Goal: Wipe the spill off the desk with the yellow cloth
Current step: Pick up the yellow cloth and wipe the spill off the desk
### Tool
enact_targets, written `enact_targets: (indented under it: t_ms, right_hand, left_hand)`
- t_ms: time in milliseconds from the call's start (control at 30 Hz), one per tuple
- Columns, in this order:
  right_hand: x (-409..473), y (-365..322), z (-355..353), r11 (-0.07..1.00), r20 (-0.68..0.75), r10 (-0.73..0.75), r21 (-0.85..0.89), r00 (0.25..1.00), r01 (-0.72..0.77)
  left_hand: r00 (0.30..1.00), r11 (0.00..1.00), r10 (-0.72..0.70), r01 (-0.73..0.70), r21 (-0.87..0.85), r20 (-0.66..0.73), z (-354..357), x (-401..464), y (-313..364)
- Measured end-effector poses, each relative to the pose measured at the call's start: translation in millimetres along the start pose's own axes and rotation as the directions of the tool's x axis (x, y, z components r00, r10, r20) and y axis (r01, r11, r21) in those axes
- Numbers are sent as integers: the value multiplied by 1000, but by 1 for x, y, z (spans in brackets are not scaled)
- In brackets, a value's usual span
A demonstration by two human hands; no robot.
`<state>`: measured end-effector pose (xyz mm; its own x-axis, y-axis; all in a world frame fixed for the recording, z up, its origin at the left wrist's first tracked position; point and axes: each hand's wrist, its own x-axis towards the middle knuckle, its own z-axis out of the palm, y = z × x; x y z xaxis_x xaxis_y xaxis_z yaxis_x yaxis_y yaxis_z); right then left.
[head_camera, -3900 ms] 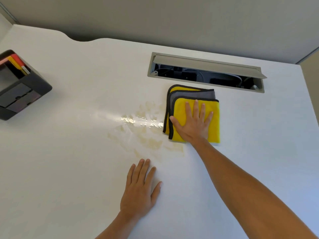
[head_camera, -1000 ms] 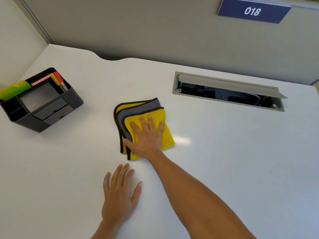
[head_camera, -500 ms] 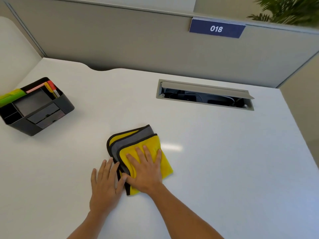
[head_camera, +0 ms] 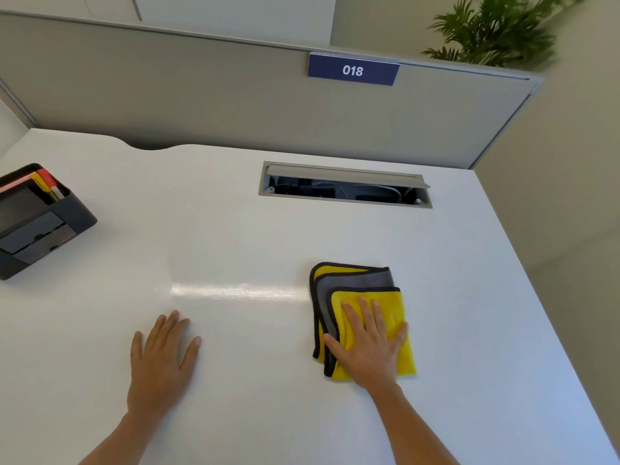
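Observation:
The folded yellow cloth (head_camera: pixel 360 280), grey on one face with black edging, lies on the white desk (head_camera: pixel 302 236) right of centre. My right hand (head_camera: pixel 367 344) presses flat on its near half, fingers spread, palm down. My left hand (head_camera: pixel 161 360) rests flat and bare on the desk well to the left of the cloth, holding nothing. No brown stain shows on the surface; a shiny streak (head_camera: pixel 235 292) runs from the cloth's left edge toward the left.
A black desk organizer (head_camera: pixel 37 223) with coloured items stands at the left edge. An open cable hatch (head_camera: pixel 345 186) is sunk into the desk at the back. A grey partition (head_camera: pixel 201 105) with a "018" sign (head_camera: pixel 352 70) closes the back; the desk's right edge drops off.
My right hand has slid the cloth to the right, away from my left hand, which it touched half a second ago. The brown spill seen earliest is no longer visible.

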<state>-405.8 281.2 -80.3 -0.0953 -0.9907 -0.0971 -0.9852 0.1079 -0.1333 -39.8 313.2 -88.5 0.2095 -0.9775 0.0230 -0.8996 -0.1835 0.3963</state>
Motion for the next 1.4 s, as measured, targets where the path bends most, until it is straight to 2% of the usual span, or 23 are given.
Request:
enact_targets:
  t_ms: [167, 267, 500, 700, 1000, 1200, 1400]
  right_hand:
    - [-10, 67, -11, 984, -5, 176, 20, 984, -176]
    - [-9, 82, -15, 970, 5, 240, 27, 971, -240]
    - [18, 91, -19, 975, 43, 222, -9, 974, -222]
    - [69, 86, -26, 965, 38, 262, -10, 964, -262]
    - [182, 36, -30, 983, 39, 184, 14, 982, -185]
    - [247, -59, -19, 1000, 39, -9, 21, 999, 8]
    - [250, -163, -3, 975, 67, -224, 11, 972, 223]
  left_hand:
    - [1000, 1000, -4, 4, 2, 8, -1, -1, 6]
    - [1000, 1000, -14, 14, 7, 20, -2, -1, 10]
    - [1000, 999, -21, 21, 27, 14, -5, -1, 15]
    - [1000, 999, -17, 17, 41, 4, -2, 0, 13]
    - [999, 998, -4, 6, 65, -40, 4, 4, 13]
    - [999, 997, 2, 1, 72, -36, 4, 8, 6]
    - [999, 995, 18, -14, 99, -41, 11, 8, -4]
